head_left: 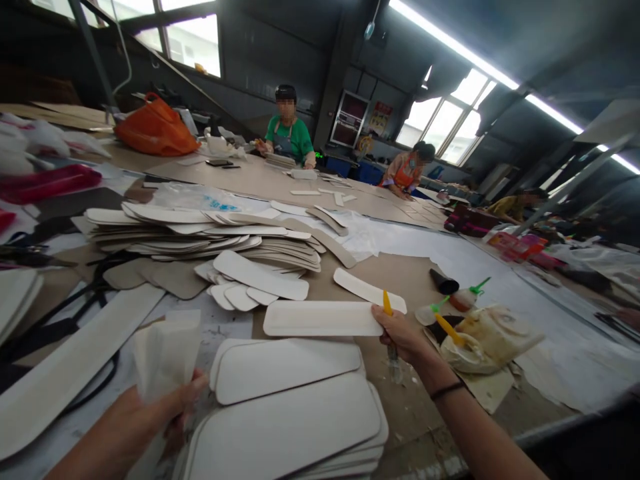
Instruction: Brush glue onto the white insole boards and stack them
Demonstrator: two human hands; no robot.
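My left hand (167, 408), at the lower left, is closed on a translucent whitish sheet (167, 350) that stands up from the fingers and looks folded or layered. My right hand (403, 331) pinches the right end of a long white rounded panel (320, 319). A yellow-handled tool (387, 303) is gripped in that same hand; its lower end points down and is too blurred to name. Below the panel lie stacks of wider white rounded panels (295, 420). Just behind it rests another narrow white panel (370, 289).
A tall pile of narrow panels (210, 233) stands at the back left. On the right are a black cone (444, 281), green-tipped bottles (465, 298) and a glue-stained container (500, 337) with a yellow-handled tool. Across the table, a person in green (295, 137) and others work.
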